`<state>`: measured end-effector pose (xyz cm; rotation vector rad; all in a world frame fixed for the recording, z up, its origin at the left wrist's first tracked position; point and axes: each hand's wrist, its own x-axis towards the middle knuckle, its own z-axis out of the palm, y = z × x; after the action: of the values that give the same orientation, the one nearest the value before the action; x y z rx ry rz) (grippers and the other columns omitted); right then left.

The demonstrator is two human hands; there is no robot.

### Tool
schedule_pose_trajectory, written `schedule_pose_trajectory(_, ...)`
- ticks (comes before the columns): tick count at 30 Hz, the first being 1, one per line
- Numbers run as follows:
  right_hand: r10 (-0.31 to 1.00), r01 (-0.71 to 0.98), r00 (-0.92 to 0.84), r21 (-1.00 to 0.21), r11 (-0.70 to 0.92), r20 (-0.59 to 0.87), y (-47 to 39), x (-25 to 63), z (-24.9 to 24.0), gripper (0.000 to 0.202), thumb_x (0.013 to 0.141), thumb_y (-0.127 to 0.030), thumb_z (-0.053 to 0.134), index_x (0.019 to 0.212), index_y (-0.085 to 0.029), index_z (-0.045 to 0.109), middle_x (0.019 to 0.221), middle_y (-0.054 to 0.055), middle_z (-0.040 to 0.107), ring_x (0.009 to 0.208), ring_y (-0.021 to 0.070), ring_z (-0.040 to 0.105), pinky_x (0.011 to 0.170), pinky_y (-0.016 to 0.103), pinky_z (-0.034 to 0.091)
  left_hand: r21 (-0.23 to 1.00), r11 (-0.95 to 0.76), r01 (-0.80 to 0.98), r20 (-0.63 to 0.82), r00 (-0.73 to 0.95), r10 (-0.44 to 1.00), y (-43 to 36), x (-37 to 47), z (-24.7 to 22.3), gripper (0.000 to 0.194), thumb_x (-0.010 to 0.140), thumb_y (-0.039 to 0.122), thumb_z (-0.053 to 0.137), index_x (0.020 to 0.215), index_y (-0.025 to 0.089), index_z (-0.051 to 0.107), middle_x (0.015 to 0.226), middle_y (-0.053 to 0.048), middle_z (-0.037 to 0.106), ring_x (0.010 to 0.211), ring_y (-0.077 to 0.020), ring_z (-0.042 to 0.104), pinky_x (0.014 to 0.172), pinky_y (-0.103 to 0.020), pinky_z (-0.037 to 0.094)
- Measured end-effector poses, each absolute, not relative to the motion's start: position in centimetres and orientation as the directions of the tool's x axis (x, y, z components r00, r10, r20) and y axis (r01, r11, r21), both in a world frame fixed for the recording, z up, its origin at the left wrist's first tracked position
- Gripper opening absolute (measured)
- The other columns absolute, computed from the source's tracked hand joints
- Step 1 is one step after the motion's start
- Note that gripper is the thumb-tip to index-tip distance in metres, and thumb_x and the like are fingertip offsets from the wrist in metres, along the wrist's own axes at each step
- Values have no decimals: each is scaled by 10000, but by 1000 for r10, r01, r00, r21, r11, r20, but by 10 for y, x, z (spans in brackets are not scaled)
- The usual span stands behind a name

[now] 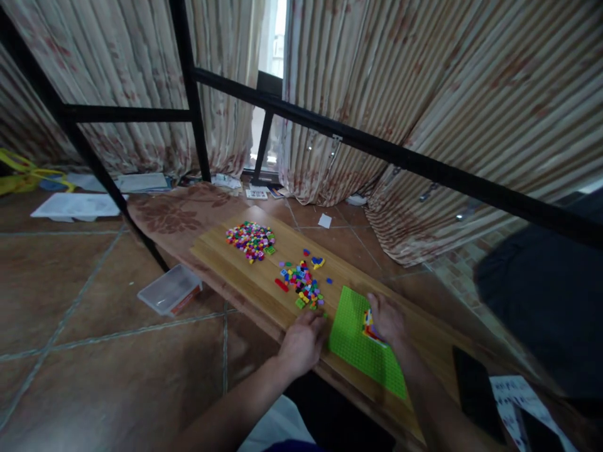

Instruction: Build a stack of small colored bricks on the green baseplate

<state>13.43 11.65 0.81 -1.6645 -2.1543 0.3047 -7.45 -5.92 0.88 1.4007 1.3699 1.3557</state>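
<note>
A bright green studded baseplate [351, 342] lies on the wooden board. Over its far right part, my right hand [387, 319] rests on a small structure of yellow, red and white building bricks [368, 325]; its fingers hide part of it, and I cannot make out whether they grip a brick. To the left of the baseplate, my left hand [304, 342] is at the board's near edge with its fingers curled. Its fingertips reach the near end of a loose pile of coloured bricks [304, 281], and what they hold, if anything, is hidden.
A larger heap of small bricks [249, 240] sits at the board's far end. A clear plastic box [170, 290] stands on the tiled floor at left. A black flat object [478, 392] and a written sheet [516, 395] lie at right. A black metal frame [358, 141] crosses before the curtains.
</note>
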Motion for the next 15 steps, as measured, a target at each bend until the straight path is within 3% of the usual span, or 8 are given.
schedule_pose_trajectory(4, 972, 885, -211, -401, 236, 105, 116, 138, 9, 622, 868, -611, 257, 1007, -162, 664, 1079, 180, 664, 1094, 297, 581, 973, 437, 380, 909, -254, 331, 296, -82, 952, -54, -76, -2, 260, 816, 201, 537, 1046, 240, 652, 1200, -108, 586, 1147, -296, 489, 1054, -455, 328)
schedule_pose_trajectory(9, 991, 897, -125, -422, 132, 44, 113, 155, 27, 705, 879, -603, 166, 1143, -116, 604, 1130, 190, 644, 1084, 284, 593, 917, 395, 433, 799, -257, 543, 313, -11, 950, -45, -78, -14, 269, 828, 212, 539, 1089, 197, 604, 1234, -116, 555, 1119, -274, 491, 1013, -441, 383)
schedule_pose_trajectory(15, 996, 965, -36, -263, 13, -83, 89, 150, 22, 871, 715, -678, 486, 1305, -38, 461, 1231, 258, 562, 1120, 369, 556, 914, 453, 431, 731, -251, 634, 295, 38, 955, -41, -85, -15, 243, 834, 193, 524, 1070, 179, 580, 1209, -90, 546, 1071, -233, 508, 980, -399, 433)
